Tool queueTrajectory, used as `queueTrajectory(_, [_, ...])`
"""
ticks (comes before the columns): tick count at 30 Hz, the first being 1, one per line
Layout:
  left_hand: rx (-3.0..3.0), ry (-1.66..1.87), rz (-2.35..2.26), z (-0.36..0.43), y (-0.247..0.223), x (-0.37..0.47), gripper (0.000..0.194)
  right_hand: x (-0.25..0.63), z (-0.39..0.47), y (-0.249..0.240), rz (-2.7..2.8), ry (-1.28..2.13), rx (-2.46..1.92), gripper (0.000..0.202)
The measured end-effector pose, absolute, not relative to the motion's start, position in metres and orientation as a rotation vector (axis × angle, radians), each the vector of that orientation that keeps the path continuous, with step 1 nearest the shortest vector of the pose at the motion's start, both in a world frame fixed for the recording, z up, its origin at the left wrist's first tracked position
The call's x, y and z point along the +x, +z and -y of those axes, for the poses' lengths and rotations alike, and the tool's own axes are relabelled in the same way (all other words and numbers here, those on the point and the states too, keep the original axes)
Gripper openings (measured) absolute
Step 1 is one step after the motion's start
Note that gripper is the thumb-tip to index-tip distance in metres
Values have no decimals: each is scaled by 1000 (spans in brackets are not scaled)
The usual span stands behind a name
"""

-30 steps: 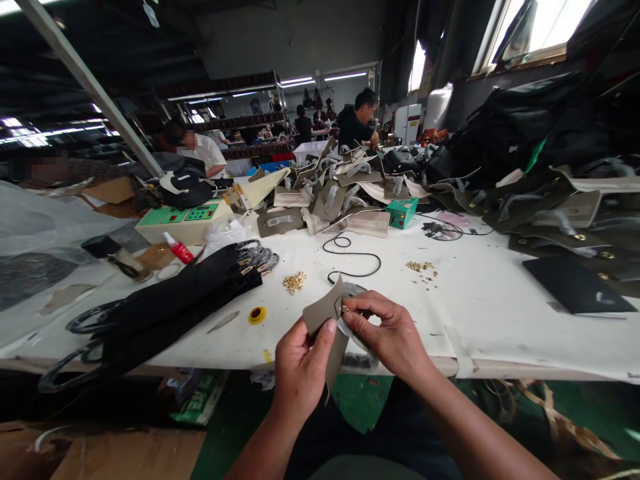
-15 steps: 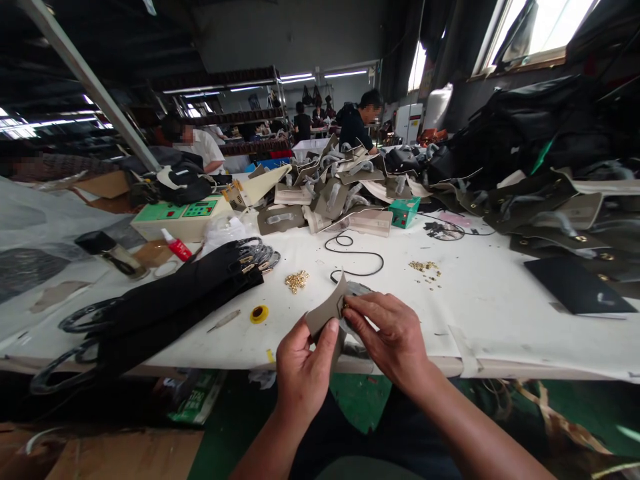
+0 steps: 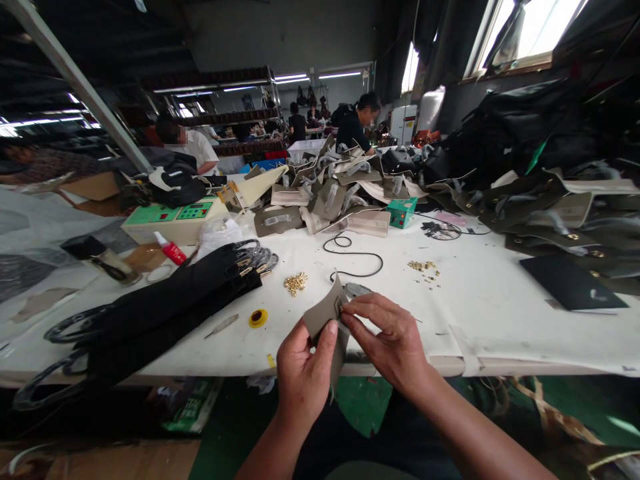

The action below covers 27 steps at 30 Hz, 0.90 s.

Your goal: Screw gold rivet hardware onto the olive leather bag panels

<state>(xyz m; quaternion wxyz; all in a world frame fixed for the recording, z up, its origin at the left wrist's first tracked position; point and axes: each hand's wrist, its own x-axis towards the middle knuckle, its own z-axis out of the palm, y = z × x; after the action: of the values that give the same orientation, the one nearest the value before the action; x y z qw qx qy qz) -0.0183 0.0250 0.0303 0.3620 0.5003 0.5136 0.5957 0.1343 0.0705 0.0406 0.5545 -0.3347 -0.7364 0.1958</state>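
A grey-olive leather piece (image 3: 323, 312) is gripped by my left hand (image 3: 306, 367), its thumb lying on the near face. My right hand (image 3: 387, 333) pinches at the piece's right side, where a small gold-coloured bit shows at the fingertips. Just behind that hand lies a grey tool (image 3: 357, 289) with a black cord. Beyond my left hand are a pile of small gold fittings (image 3: 297, 284) and a yellow ring-shaped item (image 3: 258, 319). More gold pieces (image 3: 424, 267) lie scattered to the right.
Black straps (image 3: 175, 313) and a pointed tool (image 3: 221, 326) are at left, near a green-topped machine (image 3: 175, 217). Leather pieces (image 3: 333, 190) are heaped at the back around a green box (image 3: 401, 212). A black sheet (image 3: 573, 283) lies right. Several people sit beyond.
The view has shifted slightly. My hands remain at the leather piece, which is turned a little, showing more of its lower part below my fingers.
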Motion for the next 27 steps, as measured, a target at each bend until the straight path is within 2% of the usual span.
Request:
queueTrajectory(6, [1314,1531,-1336,-26,31,-20,31,137,-71,49,1751,576,-810,14])
queueTrajectory(12, [1444,1511,-1457,-24,31,-17,24,142,-73,57,1833,508,-853,12])
queueTrajectory(23, [1586,1475,-1573,-13,26,-14,34,137,-65,46,1560,543,-972,7])
queueTrajectory(27, [1603,1488,-1615,-6,23,-13,31,139,-53,47,1551,445,-908,8])
